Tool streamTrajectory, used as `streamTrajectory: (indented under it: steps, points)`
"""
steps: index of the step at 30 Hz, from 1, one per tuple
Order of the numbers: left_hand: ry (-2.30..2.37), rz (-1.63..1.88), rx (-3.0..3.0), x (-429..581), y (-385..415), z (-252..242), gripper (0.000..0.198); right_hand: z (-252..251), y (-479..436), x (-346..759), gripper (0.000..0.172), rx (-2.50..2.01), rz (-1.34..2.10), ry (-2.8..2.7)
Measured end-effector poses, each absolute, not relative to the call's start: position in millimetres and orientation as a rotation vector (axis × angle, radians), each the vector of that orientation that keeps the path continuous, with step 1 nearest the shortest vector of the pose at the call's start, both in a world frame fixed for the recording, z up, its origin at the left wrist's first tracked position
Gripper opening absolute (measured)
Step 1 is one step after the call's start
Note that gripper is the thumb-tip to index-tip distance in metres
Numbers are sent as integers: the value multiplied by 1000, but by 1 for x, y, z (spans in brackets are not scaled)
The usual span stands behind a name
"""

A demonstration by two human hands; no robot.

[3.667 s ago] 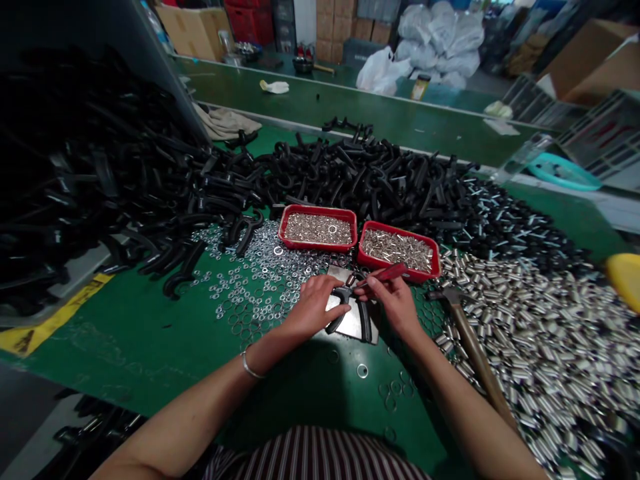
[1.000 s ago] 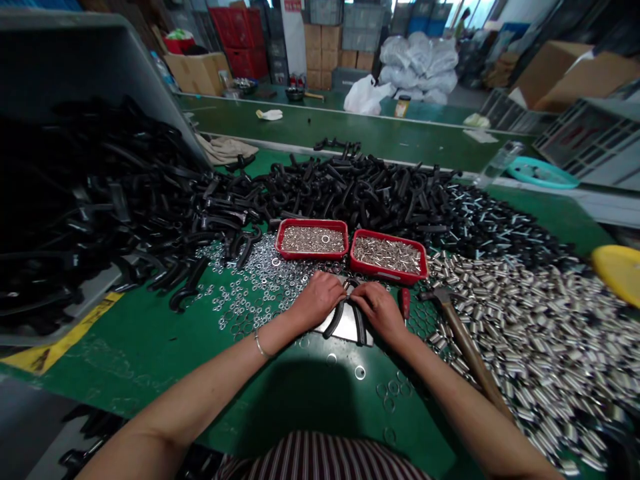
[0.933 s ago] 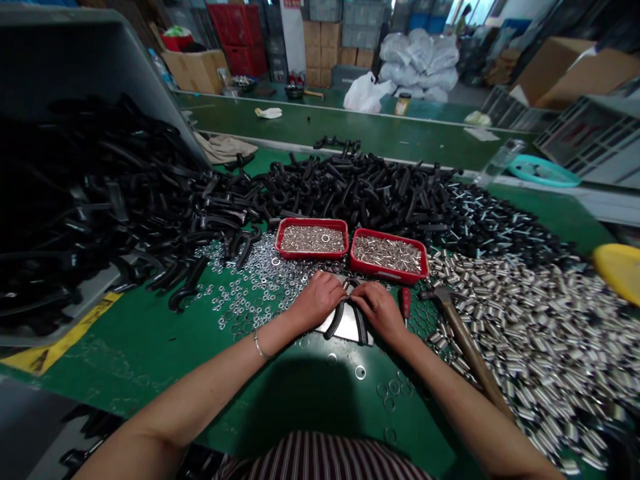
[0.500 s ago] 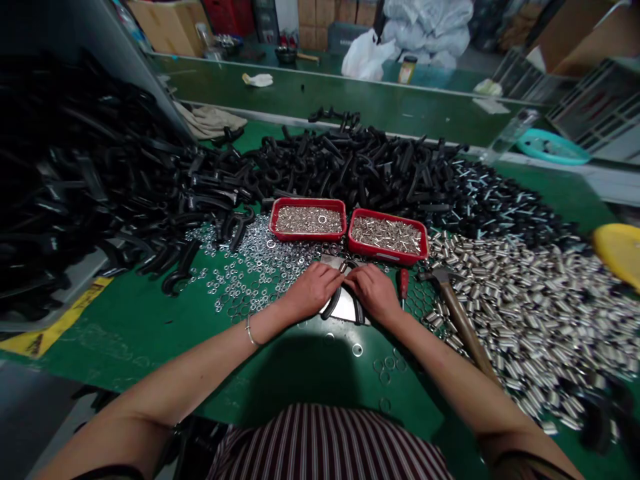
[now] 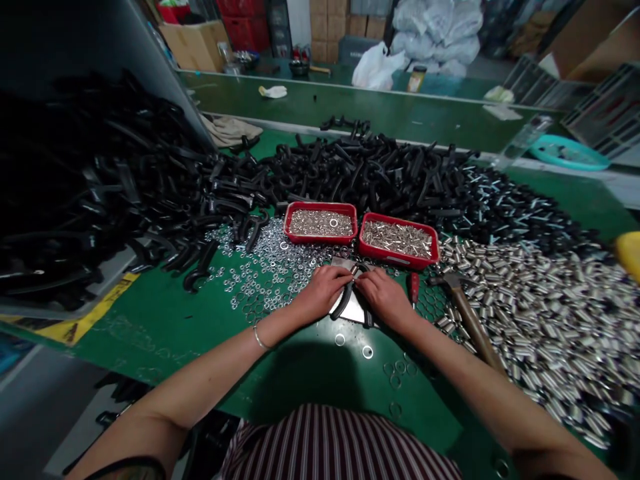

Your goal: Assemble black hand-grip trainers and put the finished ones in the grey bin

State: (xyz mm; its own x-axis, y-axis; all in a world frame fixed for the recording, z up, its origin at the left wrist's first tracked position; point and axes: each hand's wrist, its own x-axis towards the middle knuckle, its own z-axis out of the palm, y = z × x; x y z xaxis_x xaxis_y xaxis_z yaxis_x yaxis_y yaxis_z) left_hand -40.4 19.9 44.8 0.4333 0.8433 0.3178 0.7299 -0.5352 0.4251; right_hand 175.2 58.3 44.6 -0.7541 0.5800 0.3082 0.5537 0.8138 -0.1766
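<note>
My left hand and my right hand meet over a small metal plate on the bench. Their fingertips are closed in a pinch around the top of a black curved plastic handle, which has two arms pointing toward me. A small shiny metal sleeve shows at the handle's top, between the fingers. Whatever smaller piece the fingertips may press is hidden. Just right of my right hand lies a screwdriver with a red grip.
Beyond my hands stand a red tray of tiny metal parts and a red tray of pins. A hammer lies beside heaped metal sleeves. Nuts are scattered left; black handles pile behind. Loose rings lie nearer me.
The camera view has swung slightly left, so everything sits further right in the picture. Both hands stay together at the handle, with only slight finger movement.
</note>
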Motion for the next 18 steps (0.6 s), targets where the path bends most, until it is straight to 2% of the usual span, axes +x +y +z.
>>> streamTrajectory:
  steps: [2, 6, 11, 15, 18]
  points:
    - [1478, 772, 2441, -55, 38, 56, 29, 50, 58, 181, 26, -823, 255, -2621]
    - [2042, 701, 2336, -98, 100, 84, 25, 57, 55, 217, 30, -1000, 421, -2370]
    - [2239, 178, 2263, -127, 154, 93, 21, 59, 39, 303, 30, -1443, 71, -2363]
    - [2227, 244, 2339, -123, 157, 85, 26, 51, 18, 352, 44, -1797, -298, -2455]
    - [2255, 326, 2313, -119, 152, 78, 27, 45, 13, 361, 49, -1988, -236, -2409]
